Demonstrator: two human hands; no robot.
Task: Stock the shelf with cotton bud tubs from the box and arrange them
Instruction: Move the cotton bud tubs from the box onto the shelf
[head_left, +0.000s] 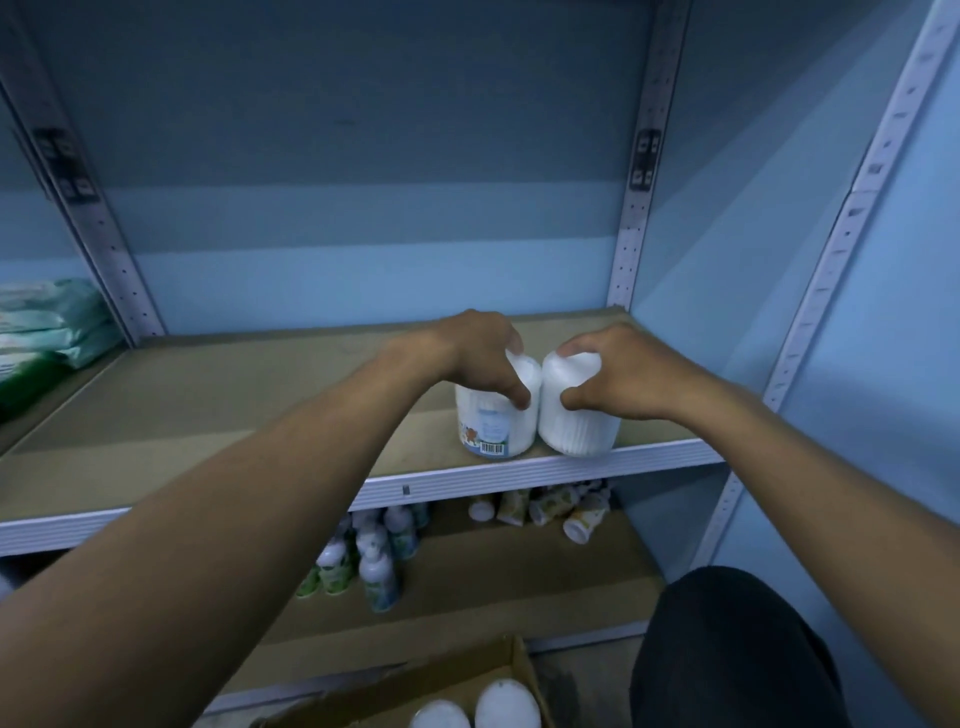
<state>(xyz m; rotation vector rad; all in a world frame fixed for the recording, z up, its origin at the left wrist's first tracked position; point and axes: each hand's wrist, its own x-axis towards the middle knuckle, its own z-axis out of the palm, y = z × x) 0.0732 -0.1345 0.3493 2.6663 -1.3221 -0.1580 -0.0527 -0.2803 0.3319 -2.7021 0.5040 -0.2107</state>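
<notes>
Standing two cotton bud tubs side by side near the front edge of the shelf (234, 415), the left hand (478, 358) grips the labelled tub (493, 426) from above with curled fingers, and the right hand (608, 374) holds the plain tub (579, 421) the same way; the two tubs touch. To do this step well, I think both tubs should stand flat and a little back from the edge before the hands let go. More tubs wait in the box (441, 686) below.
</notes>
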